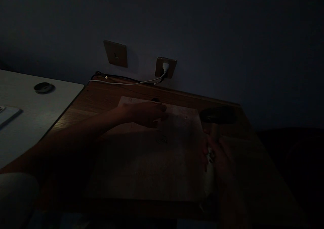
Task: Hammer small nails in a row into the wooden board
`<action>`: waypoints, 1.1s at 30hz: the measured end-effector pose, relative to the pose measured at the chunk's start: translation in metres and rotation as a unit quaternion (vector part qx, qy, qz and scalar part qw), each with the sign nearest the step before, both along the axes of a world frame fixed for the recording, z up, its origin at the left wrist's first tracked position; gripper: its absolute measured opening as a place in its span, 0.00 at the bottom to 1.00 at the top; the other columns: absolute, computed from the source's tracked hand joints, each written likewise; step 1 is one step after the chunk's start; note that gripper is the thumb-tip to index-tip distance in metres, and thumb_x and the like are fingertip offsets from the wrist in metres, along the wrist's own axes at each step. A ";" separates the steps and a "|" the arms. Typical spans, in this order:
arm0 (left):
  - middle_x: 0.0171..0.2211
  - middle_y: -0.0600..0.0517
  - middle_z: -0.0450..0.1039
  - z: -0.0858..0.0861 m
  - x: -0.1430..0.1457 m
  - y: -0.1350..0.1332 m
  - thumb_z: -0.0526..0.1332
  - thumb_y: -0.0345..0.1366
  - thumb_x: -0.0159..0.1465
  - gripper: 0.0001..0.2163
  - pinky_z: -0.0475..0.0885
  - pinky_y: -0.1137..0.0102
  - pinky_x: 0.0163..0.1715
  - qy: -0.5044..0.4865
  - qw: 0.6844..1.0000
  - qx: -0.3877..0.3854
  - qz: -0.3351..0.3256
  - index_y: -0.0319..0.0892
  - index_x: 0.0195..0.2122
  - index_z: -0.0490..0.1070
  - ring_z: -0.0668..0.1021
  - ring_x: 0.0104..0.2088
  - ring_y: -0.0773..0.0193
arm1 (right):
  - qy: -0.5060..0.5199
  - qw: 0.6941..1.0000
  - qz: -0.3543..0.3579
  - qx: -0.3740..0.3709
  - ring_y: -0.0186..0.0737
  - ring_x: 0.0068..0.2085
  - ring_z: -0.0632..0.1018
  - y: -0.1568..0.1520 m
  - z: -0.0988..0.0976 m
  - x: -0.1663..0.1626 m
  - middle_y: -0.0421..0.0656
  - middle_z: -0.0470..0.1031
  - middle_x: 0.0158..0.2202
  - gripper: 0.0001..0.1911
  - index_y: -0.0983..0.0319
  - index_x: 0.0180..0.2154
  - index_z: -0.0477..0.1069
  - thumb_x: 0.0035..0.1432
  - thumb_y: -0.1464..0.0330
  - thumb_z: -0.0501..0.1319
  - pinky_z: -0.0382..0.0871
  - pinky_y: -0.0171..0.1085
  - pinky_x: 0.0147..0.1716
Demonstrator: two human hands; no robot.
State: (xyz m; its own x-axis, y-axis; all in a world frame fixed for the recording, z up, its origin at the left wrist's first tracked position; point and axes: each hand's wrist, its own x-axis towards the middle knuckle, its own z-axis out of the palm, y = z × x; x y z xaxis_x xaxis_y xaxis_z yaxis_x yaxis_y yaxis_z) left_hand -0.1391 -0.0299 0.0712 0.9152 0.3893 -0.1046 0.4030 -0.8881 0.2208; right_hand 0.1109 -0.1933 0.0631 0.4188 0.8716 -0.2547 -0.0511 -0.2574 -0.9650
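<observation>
The scene is very dark. A pale wooden board (141, 168) lies flat on a brown wooden table (101, 94). My left hand (146, 114) reaches across the board's far part, fingers together and pointing right, pinching or pressing something too small to name. A small dark object (164, 139) lies on the board just below that hand. My right hand (216, 153) is at the board's right edge, closed round the handle of a mallet. The mallet's dark head (217, 115) is raised above that hand.
A white table (30, 117) adjoins on the left, bearing a small round dark object (44, 87) and a flat pale item (7, 113). On the wall behind are a switch plate (115, 54) and a socket with a white plug (165, 67); its cable (126, 83) runs along the table's back edge.
</observation>
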 end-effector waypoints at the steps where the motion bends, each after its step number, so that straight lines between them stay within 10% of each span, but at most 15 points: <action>1: 0.49 0.46 0.76 -0.001 -0.003 0.002 0.65 0.32 0.65 0.10 0.68 0.69 0.42 0.004 1.000 -0.001 0.011 0.43 0.49 0.77 0.77 0.45 0.58 | -0.018 1.000 -0.003 -0.010 0.28 0.15 0.65 0.001 -0.001 -0.001 0.31 0.66 0.18 0.22 0.59 0.41 0.73 0.54 0.50 0.71 0.55 0.28 0.12; 12: 0.40 0.47 0.80 -0.007 -0.001 0.018 0.62 0.29 0.67 0.04 0.66 0.70 0.33 0.013 1.000 -0.013 0.025 0.39 0.39 0.77 0.78 0.35 0.62 | -0.047 0.994 0.075 -0.064 0.29 0.13 0.62 0.016 -0.003 -0.015 0.28 0.65 0.18 0.38 0.59 0.48 0.70 0.46 0.40 0.71 0.55 0.29 0.09; 33: 0.39 0.49 0.83 -0.047 0.081 0.048 0.60 0.20 0.61 0.16 0.71 0.72 0.38 -0.217 0.973 -0.083 0.016 0.39 0.47 0.77 0.82 0.39 0.63 | -0.093 0.969 0.159 -0.165 0.29 0.14 0.62 -0.003 -0.024 -0.012 0.28 0.63 0.17 0.30 0.57 0.41 0.64 0.50 0.41 0.62 0.55 0.29 0.11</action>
State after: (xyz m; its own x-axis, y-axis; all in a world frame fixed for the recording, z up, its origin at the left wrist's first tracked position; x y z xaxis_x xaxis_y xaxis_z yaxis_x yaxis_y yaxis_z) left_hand -0.0578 0.0180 0.0241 0.8751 0.4284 0.2250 0.2665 -0.8148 0.5149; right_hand 0.0993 -0.1960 0.0396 0.2071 0.8484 -0.4872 0.2478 -0.5273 -0.8128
